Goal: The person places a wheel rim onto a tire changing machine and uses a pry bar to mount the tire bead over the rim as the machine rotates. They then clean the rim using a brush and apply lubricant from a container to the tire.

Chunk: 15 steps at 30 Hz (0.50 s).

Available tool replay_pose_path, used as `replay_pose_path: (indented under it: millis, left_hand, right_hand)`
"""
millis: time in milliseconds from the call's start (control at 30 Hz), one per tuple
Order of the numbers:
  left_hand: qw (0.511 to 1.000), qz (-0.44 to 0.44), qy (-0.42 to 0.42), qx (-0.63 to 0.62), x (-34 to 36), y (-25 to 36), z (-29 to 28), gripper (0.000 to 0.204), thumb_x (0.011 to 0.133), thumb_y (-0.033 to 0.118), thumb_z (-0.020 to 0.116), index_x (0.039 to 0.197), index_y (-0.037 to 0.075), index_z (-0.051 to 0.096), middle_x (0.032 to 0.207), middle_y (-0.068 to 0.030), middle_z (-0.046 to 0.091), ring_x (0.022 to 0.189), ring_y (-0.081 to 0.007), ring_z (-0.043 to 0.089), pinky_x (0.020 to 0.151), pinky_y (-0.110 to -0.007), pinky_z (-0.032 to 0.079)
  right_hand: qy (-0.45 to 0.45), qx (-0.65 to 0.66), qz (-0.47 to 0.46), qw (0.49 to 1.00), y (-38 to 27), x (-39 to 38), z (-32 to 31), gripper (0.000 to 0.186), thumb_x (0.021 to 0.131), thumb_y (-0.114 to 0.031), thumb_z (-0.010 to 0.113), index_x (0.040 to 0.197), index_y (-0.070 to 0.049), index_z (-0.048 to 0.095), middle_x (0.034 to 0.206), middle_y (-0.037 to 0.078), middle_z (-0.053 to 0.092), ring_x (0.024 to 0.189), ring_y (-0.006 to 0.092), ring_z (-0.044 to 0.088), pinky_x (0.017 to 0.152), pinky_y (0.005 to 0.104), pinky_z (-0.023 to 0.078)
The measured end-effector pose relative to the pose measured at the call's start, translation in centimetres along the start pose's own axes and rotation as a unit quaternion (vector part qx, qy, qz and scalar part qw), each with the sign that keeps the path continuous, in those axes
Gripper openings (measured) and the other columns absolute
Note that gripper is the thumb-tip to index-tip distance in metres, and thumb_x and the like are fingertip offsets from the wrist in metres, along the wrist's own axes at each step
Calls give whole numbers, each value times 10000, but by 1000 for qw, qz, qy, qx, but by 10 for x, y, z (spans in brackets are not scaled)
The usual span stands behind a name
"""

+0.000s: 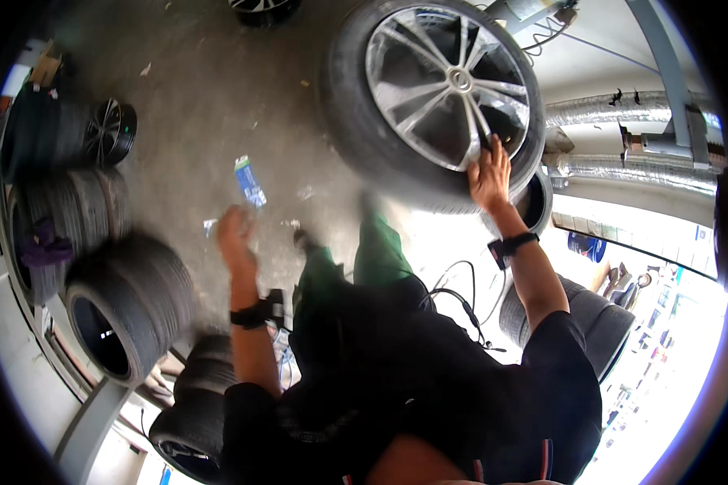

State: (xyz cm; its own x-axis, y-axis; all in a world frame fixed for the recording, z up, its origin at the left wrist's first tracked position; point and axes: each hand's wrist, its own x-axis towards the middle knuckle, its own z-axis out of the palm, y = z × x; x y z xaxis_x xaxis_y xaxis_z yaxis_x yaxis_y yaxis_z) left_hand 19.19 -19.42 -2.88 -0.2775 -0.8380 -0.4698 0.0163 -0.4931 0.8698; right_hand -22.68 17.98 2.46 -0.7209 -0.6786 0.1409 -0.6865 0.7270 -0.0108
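Observation:
A large car wheel, a black tyre (352,121) on a silver spoked alloy rim (459,79), stands in front of me to the right, leaning so that the rim faces up. My right hand (489,176) rests on the tyre's near sidewall, its fingers stretched out to the rim edge by the spokes. My left hand (236,234) hangs in the air over the floor, apart from the wheel. Motion smears its fingers, so whether it holds anything does not show. Both wrists wear black bands.
On the left lie rows of tyres (133,299), with a dark alloy rim (110,132) farther back. A blue-and-white packet (249,182) is on the concrete floor. More tyres (570,319) and black cables (461,299) are at my right. Silver-wrapped pipes (611,109) run along the right wall.

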Motion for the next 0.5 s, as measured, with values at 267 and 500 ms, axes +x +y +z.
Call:
replay_pose_path:
  millis: [267,500]
  left_hand:
    - [968,-17,246,-53,7,64,-256,233,939,238,609,1069,57,676,1025,-64,650,991,-211,614,911,-362,495]
    - [962,-35,264,-53,-31,-6,-313,141,940,294,569,993,174,620,829,-10,540,799,-141,549,735,-321,478]
  right_hand:
    - [21,-31,90,995,-7,0,21,549,974,-446,429,1259,-14,612,1627,190,346,1438,427,380,1214,511,262]
    - [20,-39,115,992,-17,-2,15,505,961,-422,456,1203,-20,642,1614,168,385,1432,397,402,1200,497,290]
